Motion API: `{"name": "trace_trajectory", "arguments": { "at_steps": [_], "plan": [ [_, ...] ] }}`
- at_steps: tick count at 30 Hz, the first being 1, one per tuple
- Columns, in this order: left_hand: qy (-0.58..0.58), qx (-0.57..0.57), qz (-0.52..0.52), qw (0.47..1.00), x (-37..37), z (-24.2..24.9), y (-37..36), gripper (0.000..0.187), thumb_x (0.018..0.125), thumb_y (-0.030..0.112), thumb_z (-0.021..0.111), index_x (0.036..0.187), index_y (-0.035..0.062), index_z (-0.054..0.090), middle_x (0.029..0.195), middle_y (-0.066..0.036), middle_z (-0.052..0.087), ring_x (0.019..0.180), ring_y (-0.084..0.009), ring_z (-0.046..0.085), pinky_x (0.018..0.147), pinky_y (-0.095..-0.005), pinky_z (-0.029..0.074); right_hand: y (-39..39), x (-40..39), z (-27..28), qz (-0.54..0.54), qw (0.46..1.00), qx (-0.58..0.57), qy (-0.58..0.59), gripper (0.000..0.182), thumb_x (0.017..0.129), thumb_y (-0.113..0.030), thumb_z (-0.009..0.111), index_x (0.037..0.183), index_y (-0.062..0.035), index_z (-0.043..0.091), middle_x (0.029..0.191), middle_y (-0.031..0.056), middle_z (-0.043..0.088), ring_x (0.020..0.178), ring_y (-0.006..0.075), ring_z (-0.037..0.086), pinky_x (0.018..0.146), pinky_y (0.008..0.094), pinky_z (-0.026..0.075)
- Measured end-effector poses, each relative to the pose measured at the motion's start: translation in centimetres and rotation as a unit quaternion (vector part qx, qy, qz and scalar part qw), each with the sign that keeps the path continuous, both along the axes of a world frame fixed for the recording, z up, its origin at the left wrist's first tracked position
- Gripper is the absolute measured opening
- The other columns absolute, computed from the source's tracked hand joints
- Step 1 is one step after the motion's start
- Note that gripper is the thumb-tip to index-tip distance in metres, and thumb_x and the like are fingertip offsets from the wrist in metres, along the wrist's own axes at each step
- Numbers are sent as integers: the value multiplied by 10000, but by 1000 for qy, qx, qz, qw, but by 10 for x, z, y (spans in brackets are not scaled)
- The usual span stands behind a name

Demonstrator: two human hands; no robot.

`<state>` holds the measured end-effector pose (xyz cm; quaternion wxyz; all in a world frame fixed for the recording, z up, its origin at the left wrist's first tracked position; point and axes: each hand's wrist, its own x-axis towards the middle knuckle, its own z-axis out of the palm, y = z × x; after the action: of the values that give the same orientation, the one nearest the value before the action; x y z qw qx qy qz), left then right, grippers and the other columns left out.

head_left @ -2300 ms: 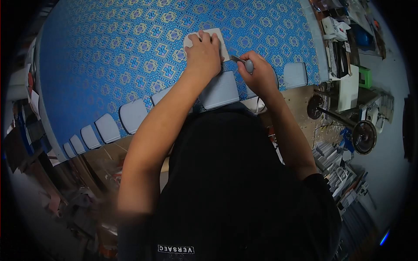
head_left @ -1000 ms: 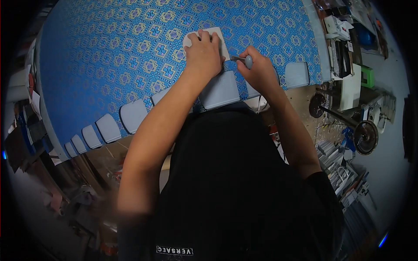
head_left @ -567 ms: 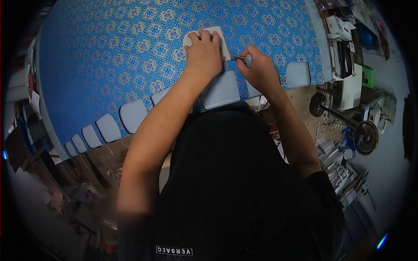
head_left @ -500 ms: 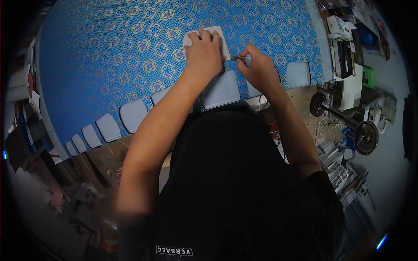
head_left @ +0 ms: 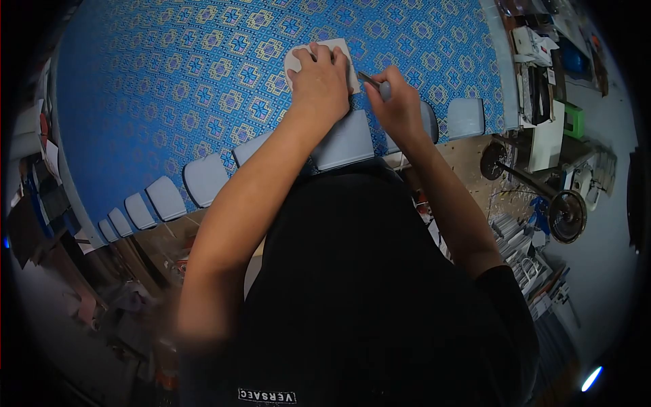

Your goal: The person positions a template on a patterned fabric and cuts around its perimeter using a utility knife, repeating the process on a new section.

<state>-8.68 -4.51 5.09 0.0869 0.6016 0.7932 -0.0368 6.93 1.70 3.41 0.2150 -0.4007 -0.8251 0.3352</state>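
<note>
My left hand [head_left: 320, 80] presses flat on a white template [head_left: 342, 51] that lies on blue patterned fabric [head_left: 169, 81]. My right hand [head_left: 396, 103] grips a grey-handled cutting tool [head_left: 380, 85], its tip touching the template's right edge. Both hands sit close together near the fabric's near edge. Most of the template is hidden under my left palm.
Several pale blue cut-out flaps [head_left: 203, 179] line the fabric's near edge, one more at the right [head_left: 466, 117]. A cluttered bench with boxes and a green object [head_left: 568, 119] is on the right, with a wheeled metal stand [head_left: 565, 214] below it. Scraps lie at lower left.
The right hand has shifted slightly up along the template's right edge with the tool. The left hand stays pressed on the template. The view has tilted a little.
</note>
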Motion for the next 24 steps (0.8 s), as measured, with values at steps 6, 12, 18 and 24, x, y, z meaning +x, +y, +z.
{"name": "trace_trajectory", "arguments": {
  "at_steps": [6,12,18,24],
  "plan": [
    [-50,7,-8,999,-3,1,0,716,914,304,681,1512,-1,433,1512,-331,398,1334,-598,397,899,-638,572,42,-48,-3,-1,997,71,0,247,916,-188,761,1058,-51,614,917,192,737,816,396,732,655,418,553],
    [-45,-4,-10,999,-4,-1,2,668,916,237,630,1510,0,438,1507,-335,400,1324,-605,401,892,-646,572,48,-59,2,-4,998,58,-31,254,916,-203,754,1066,-53,613,880,200,732,798,414,725,646,444,550],
    [-33,1,-17,999,-5,-3,3,655,929,256,613,1511,9,443,1504,-336,403,1314,-603,410,890,-651,570,45,-62,-10,-32,997,65,1,251,914,-187,758,1053,-44,605,898,193,739,819,413,732,663,442,562],
    [-22,18,12,1000,0,-8,0,729,888,265,690,1520,27,414,1513,-314,402,1342,-570,403,948,-642,543,45,-58,-12,-28,998,44,34,243,925,-190,754,1046,-40,607,938,203,741,838,379,746,682,422,566]
  ]
}}
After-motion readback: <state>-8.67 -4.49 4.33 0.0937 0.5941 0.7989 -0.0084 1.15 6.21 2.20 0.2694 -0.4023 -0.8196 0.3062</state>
